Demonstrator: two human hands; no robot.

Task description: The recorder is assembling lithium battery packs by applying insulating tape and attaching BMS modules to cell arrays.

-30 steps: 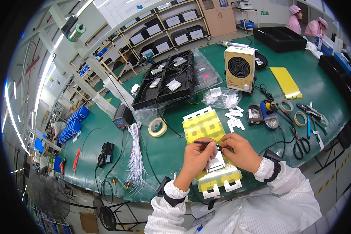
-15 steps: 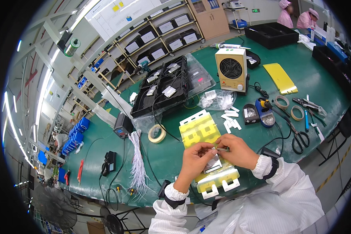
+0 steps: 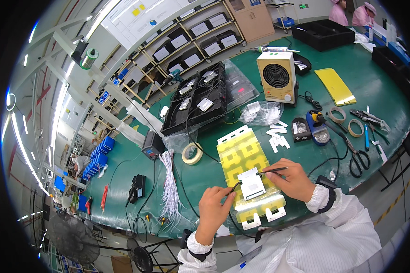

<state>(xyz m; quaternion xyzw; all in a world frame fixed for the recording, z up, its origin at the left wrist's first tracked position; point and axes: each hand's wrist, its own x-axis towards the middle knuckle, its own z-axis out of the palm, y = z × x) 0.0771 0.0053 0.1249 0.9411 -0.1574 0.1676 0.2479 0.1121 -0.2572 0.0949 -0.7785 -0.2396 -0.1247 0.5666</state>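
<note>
A flat white rectangular part (image 3: pixel 252 184) lies on a yellow fixture plate (image 3: pixel 236 160) with white slotted ends. My left hand (image 3: pixel 215 207) is at its left edge, fingers pinched on a thin black cable (image 3: pixel 234 186) whose end meets that edge. On the other side, my right hand (image 3: pixel 294 180) is closed around a slim dark rod-shaped tool (image 3: pixel 277 170); its tip reaches the part's upper right edge. Whether the tool is tweezers, I cannot tell.
A tan ionizing fan (image 3: pixel 276 77) stands beyond the plate, near white strips (image 3: pixel 278 136). A soldering iron stand (image 3: pixel 318 129), tape rolls (image 3: pixel 355 128) and scissors (image 3: pixel 357 159) are to the right. White wires (image 3: pixel 170 191), tape (image 3: pixel 192 154) and a black tray (image 3: pixel 196 102) are leftward.
My hands have moved apart, the left one to the left and lower, from close together over the white part. The part now lies uncovered on the plate. The view has shifted slightly.
</note>
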